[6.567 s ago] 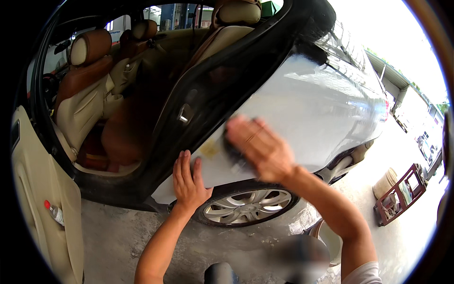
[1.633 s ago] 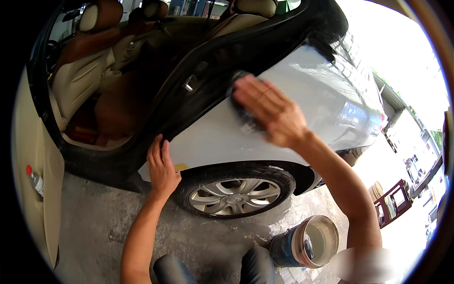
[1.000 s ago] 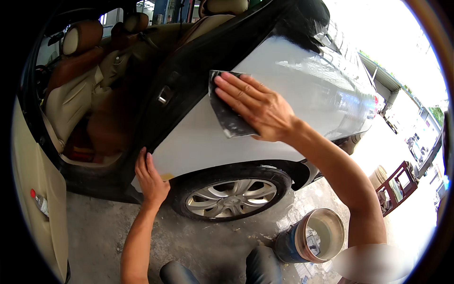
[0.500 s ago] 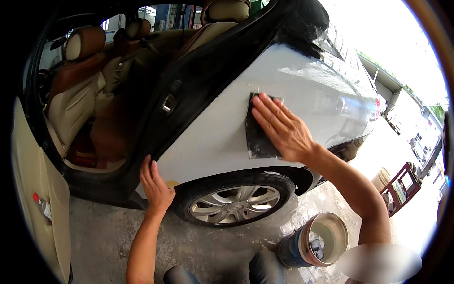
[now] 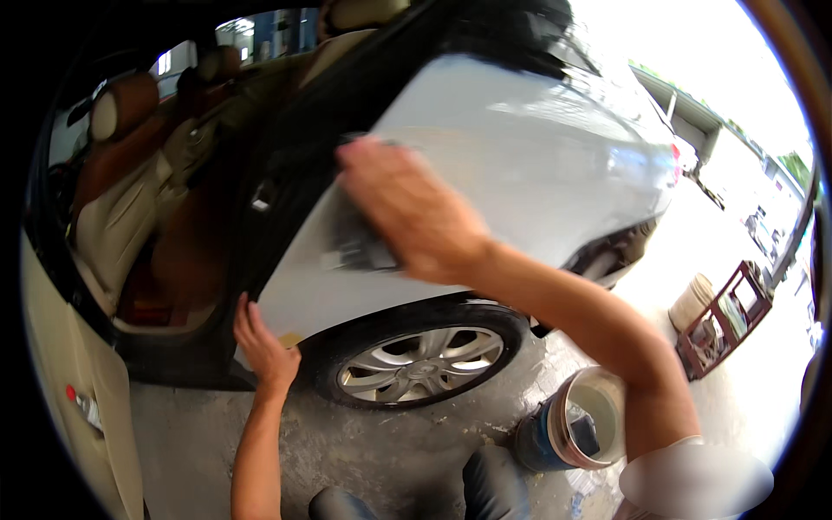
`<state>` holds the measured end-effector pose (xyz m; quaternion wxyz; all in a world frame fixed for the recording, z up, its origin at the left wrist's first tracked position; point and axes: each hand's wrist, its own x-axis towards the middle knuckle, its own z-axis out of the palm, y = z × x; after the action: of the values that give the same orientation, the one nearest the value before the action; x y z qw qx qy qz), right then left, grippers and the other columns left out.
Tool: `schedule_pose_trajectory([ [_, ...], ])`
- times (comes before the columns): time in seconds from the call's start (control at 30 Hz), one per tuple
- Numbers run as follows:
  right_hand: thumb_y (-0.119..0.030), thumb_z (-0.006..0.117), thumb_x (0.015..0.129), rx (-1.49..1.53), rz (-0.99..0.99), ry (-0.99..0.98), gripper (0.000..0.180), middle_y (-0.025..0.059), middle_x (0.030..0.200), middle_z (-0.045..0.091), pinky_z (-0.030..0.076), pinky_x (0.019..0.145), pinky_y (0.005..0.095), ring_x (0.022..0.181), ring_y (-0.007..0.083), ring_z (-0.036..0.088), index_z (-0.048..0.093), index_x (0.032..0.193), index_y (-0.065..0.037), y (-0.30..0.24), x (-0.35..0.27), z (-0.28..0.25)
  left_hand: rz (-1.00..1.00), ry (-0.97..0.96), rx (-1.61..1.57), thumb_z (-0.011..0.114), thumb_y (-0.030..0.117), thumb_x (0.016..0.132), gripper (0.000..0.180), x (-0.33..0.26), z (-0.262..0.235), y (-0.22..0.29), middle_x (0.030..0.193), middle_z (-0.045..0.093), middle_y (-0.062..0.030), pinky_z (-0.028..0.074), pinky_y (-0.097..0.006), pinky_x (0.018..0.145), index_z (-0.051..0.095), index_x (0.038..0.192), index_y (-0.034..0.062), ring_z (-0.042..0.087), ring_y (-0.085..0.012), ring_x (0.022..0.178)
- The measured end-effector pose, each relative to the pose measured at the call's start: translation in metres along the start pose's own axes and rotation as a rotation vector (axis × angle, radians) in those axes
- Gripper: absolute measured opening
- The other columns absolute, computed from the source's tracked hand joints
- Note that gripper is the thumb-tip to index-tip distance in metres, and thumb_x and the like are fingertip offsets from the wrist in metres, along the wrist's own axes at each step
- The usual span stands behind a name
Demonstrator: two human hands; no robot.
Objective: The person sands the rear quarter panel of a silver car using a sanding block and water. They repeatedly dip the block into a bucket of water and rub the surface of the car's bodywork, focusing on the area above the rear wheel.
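- At far left, the opened beige car door [image 5: 82, 381] hangs out toward the camera, a small red-capped item [image 5: 82, 406] sitting in its lower pocket
- Beyond it, tan and brown leather seats [image 5: 121, 186] fill the open cabin, with rounded headrests showing against the far windows
- Low on the body, the person's left hand [image 5: 264, 342] lies flat and open, fingers spread, palm pressed against the bottom edge of the pale grey rear quarter panel [image 5: 520, 147] just ahead of the wheel arch; it grips nothing
- Just beside that hand, a small yellowish patch [image 5: 290, 340] marks the panel's lower lip
- Higher up, the right hand [image 5: 412, 212] is blurred with motion, spread palm-down over a dark, flexible sheet of abrasive paper [image 5: 351, 238] and pressing it flat to the panel close to the door opening; the sheet's lower left part shows past the fingers
- Below, a black tyre on a silver multi-spoke alloy wheel [image 5: 420, 364] stands on stained grey concrete floor [image 5: 381, 451]
- Near the person's dark-trousered knees [image 5: 494, 481], a blue plastic bucket with a cream rim [image 5: 576, 420] rests on the ground, tipped toward the camera
- At right, well apart from the car, a reddish wooden rack [image 5: 724, 316] and a pale round container [image 5: 691, 301] stand in bright daylight
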<state>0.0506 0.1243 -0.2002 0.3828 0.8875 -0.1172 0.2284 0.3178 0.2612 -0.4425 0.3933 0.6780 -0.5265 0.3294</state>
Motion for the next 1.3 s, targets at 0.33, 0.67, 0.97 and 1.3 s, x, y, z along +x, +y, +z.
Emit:
schedule_pose_trajectory([
  [0.33, -0.040, 0.059, 0.099, -0.061, 0.560, 0.182, 0.092, 0.0274, 0.172, 0.010, 0.005, 0.131, 0.0486, 0.161, 0.0386, 0.004, 0.014, 0.162, 0.008, 0.138, -0.191, 0.032, 0.017, 0.073, 0.005, 0.074, -0.012, 0.067, 0.108, 0.005, 0.003, 0.009, 0.161, 0.028, -0.0281, 0.029, -0.058, 0.118, 0.016, 0.158, -0.0054, 0.034, -0.0485, 0.143],
  [0.67, -0.026, 0.041, 0.098, 0.054, 0.098, 0.057, 0.071, 0.0155, 0.174, 0.017, 0.010, 0.131, 0.0455, 0.162, 0.0294, 0.013, 0.029, 0.163, 0.000, -0.069, -0.037, 0.041, -0.065, 0.002, 0.005, 0.073, -0.012, 0.068, 0.107, 0.012, -0.001, 0.023, 0.160, 0.030, -0.0273, 0.027, -0.057, 0.119, 0.017, 0.159, -0.0042, 0.032, -0.0495, 0.144],
  [0.97, -0.015, 0.048, 0.089, 0.241, 0.120, 0.064, 0.070, 0.0283, 0.167, 0.028, 0.013, 0.129, 0.0544, 0.158, 0.0411, 0.022, 0.040, 0.154, 0.011, -0.019, -0.149, 0.053, 0.000, 0.092, 0.029, 0.074, -0.011, 0.068, 0.107, 0.005, -0.005, 0.014, 0.160, 0.031, -0.0266, 0.030, -0.057, 0.116, 0.019, 0.159, -0.0029, 0.034, -0.0480, 0.143],
  [1.3, -0.014, 0.043, 0.097, 0.140, -0.165, 0.073, 0.061, 0.0218, 0.167, 0.032, 0.019, 0.129, 0.0495, 0.157, 0.0319, 0.028, 0.041, 0.154, 0.006, -0.018, -0.102, 0.049, -0.070, -0.019, 0.024, 0.084, -0.006, 0.061, 0.119, 0.004, -0.018, 0.011, 0.163, 0.026, -0.0253, 0.028, -0.055, 0.122, 0.016, 0.159, -0.0015, 0.032, -0.0468, 0.146],
])
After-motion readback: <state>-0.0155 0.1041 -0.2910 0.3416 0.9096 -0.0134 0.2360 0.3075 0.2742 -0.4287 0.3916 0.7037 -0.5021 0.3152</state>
